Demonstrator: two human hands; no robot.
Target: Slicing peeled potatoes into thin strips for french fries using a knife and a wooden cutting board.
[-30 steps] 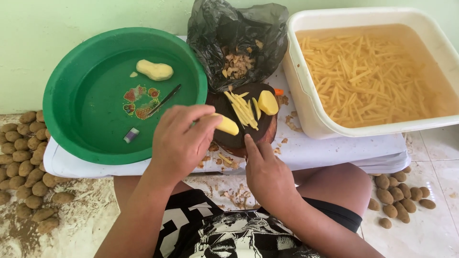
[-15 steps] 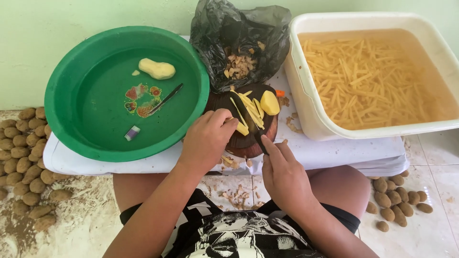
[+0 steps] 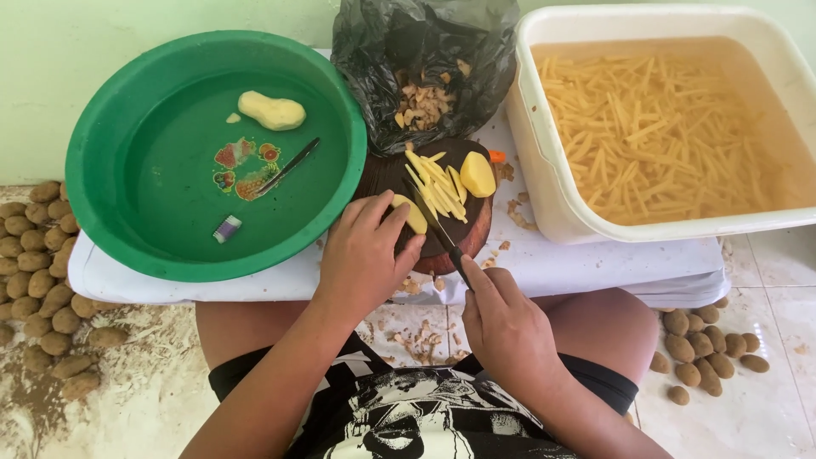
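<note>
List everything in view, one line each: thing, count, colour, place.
potato piece: one, yellow, on board under left fingers
knife: one, dark, across board
cutting board: one, dark brown, centre
potato sticks: a pile, yellow, on board
potato half: one, yellow, board's right
green basin: one, left
peeled potato: one, pale, in basin
black bag: one, holds peelings
white tub: one, right, sticks in water
unpeeled potatoes: many, brown, floor
left hand: steadying piece
right hand: gripping knife

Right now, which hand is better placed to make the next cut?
Right, probably. The right hand already holds the knife, its blade lying beside the potato piece on the board. The left hand is busy pinning that piece down.
</note>
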